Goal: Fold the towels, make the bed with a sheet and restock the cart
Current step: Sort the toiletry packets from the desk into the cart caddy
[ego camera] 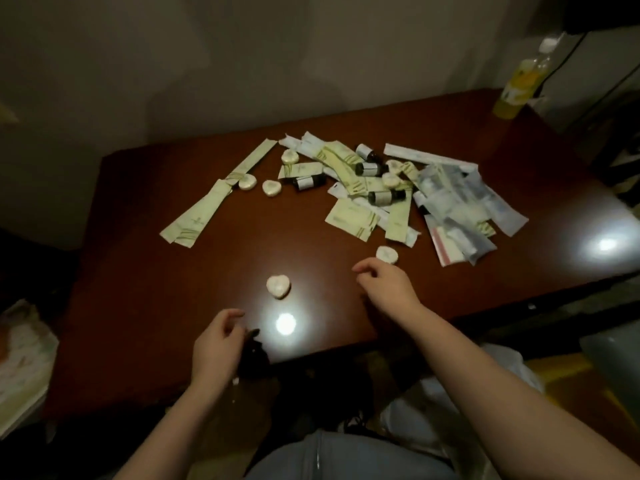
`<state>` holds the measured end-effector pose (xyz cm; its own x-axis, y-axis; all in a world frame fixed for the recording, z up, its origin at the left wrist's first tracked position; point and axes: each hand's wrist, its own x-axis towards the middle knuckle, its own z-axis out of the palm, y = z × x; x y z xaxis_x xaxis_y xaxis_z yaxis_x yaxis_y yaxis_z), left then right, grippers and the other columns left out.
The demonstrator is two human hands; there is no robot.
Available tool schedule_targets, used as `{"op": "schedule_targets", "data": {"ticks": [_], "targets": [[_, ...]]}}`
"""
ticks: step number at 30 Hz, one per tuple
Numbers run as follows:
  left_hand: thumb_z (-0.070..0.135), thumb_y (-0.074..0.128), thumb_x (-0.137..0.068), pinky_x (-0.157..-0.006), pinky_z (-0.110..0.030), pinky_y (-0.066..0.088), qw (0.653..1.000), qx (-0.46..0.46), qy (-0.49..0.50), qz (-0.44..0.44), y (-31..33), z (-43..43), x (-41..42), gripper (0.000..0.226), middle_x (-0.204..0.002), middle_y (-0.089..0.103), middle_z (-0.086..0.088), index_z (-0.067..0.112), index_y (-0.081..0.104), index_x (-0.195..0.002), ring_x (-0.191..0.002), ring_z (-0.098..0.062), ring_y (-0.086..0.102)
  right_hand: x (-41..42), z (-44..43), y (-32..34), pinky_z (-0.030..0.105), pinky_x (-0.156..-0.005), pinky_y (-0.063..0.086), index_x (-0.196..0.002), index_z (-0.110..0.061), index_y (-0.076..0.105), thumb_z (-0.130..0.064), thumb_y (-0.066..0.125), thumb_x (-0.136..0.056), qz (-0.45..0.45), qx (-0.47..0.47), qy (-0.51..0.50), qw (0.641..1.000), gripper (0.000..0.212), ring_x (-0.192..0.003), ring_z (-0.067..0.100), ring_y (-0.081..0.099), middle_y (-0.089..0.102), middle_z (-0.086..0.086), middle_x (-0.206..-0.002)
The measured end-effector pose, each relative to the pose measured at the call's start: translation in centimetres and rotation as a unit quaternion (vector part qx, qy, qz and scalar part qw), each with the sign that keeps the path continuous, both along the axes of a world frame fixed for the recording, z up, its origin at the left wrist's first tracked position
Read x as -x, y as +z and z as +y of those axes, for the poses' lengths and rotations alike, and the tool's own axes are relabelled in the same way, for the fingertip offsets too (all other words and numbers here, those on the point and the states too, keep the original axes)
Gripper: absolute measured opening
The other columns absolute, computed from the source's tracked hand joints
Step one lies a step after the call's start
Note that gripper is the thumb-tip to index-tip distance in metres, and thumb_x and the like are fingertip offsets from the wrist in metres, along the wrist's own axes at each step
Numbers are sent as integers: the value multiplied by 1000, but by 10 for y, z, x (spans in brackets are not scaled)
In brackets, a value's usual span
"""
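At lower centre my left grip (216, 344) was curled round a dark bottle (253, 355) at the counter (145, 306) edge; I judged a loose hold could drop it off. My right grip (384, 285) hung loosely curled, holding nothing, just beside a wrapped soap (387, 254). A heart-shaped soap (278, 286) lay between them. Farther up, the heap of sachets (349, 188) overlapped small bottles (384, 196), so tugging one might roll others. A yellow drink bottle (519, 84) stood upper right. I saw no cart.
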<state>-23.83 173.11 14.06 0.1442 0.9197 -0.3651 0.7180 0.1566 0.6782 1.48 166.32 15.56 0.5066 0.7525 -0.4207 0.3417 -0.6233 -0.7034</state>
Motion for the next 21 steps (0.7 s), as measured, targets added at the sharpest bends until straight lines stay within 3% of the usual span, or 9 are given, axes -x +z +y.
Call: {"op": "schedule_targets", "data": {"ticks": [3,5,7,10,13,16,19,21], "targets": [[31,54,-93,-69,-28,46,992,-34,-96,79,-15,36,-14,48,-124,50,-5,28,38,-139,-97,-19,58,-8,27,-21,35,-92,44,-133,-23,48,-25,50,-93,-170,45,1,984,40,-117,22,48,50,2,-130],[39,58,-90,-70,-28,42,972,-33,-196,122,-26,57,-34,57,-128,42,-6,30,34,-140,-103,-22,56,-14,32,-39,40,-102,37,-142,-27,36,-32,51,-93,-237,104,-25,966,51,-130,27,33,34,4,-145],[42,60,-88,-70,-27,38,945,-24,-286,156,-38,74,-57,48,-120,42,-4,28,44,-131,-100,-25,56,-22,32,-54,41,-104,33,-145,-30,28,-37,49,-94,-253,161,-26,954,56,-133,28,27,26,5,-149],[26,58,-88,-67,-27,35,917,-40,-364,160,-50,91,-91,28,-107,51,-4,20,53,-115,-89,-26,57,-37,28,-68,35,-100,35,-143,-27,35,-35,49,-96,-242,149,-13,959,49,-126,23,36,37,5,-141],[14,62,-82,-62,-28,35,951,-11,-301,68,-47,102,-125,16,-93,58,-2,18,53,-95,-81,-22,56,-48,33,-60,30,-100,34,-136,-21,43,-34,53,-95,-214,75,-76,971,45,-122,19,39,45,4,-132],[11,62,-81,-57,-27,38,974,30,-224,17,-41,114,-171,17,-86,58,-1,18,49,-89,-79,-20,55,-82,40,-41,36,-110,29,-140,-16,38,-33,56,-93,-240,14,-210,948,53,-130,20,37,45,5,-136],[6,59,-80,-65,-26,34,980,1,-199,3,-37,124,-216,19,-98,44,0,16,45,-88,-83,-18,46,-142,39,-32,43,-110,24,-142,-15,34,-35,55,-92,-258,59,-280,923,58,-133,26,30,38,10,-140],[9,59,-83,-76,-22,32,986,15,-168,15,-37,128,-236,20,-108,32,-1,14,43,-95,-87,-17,40,-180,36,-38,46,-107,25,-137,-12,39,-39,52,-92,-274,116,-262,918,54,-130,29,30,37,13,-137]]}}
